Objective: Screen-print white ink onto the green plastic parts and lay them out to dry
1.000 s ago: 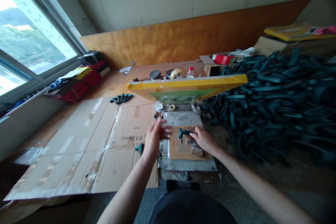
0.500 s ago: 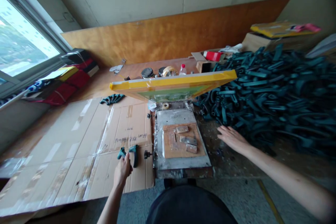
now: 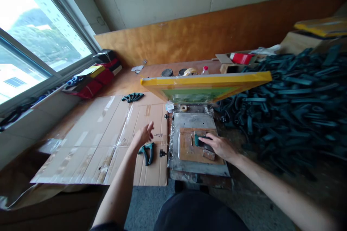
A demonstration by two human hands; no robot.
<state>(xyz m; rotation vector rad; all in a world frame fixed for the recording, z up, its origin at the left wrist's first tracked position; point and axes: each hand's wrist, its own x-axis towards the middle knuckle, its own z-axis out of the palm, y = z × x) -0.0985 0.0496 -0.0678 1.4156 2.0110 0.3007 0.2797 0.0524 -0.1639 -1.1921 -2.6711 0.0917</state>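
Observation:
My right hand (image 3: 221, 147) grips a dark green plastic part (image 3: 197, 140) over a brown board (image 3: 187, 153), which lies on a grey metal plate (image 3: 199, 168). Small blocks (image 3: 208, 154) sit on that board beside the part. Over the cardboard, my left hand (image 3: 144, 133) is raised with its fingers apart and nothing in them. Just below it, two green curved parts (image 3: 148, 153) lie close together on the cardboard sheet (image 3: 89, 144).
A yellow-edged screen frame (image 3: 206, 78) stands tilted behind the plate. A large heap of green parts (image 3: 292, 108) fills the right side. Several green parts (image 3: 132, 97) lie at the cardboard's back edge. Black knobs (image 3: 163, 153) stick out left of the plate.
My right hand has moved left from beside the heap onto the board, now with a green part. My left hand has let go of its green part and risen. The view has shifted left.

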